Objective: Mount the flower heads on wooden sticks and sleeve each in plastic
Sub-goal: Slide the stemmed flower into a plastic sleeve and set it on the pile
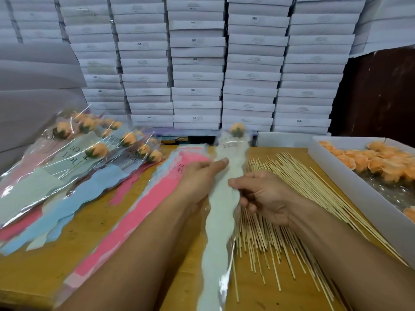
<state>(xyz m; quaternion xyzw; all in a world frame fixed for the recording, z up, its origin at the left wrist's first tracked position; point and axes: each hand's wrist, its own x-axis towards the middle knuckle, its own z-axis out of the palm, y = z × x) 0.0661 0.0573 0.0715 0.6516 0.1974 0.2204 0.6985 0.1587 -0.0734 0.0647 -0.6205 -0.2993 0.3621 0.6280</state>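
Observation:
A long pale green plastic sleeve (221, 212) runs down the middle of the wooden table, blurred by motion. An orange flower head (237, 129) with green sepals sits at its far top end. My left hand (202, 171) holds the sleeve's left edge, thumb laid on top. My right hand (261, 194) pinches the sleeve's right edge with curled fingers. The stick inside the sleeve is hidden. Loose wooden sticks (289, 198) lie spread under and to the right of my right hand.
Sleeved orange flowers (96, 149) are piled at the left. A stack of flat pink, blue and green sleeves (157, 198) lies beside my left forearm. A white box (350, 182) of orange flower heads (381, 164) stands at the right. White cartons (197, 63) are stacked behind.

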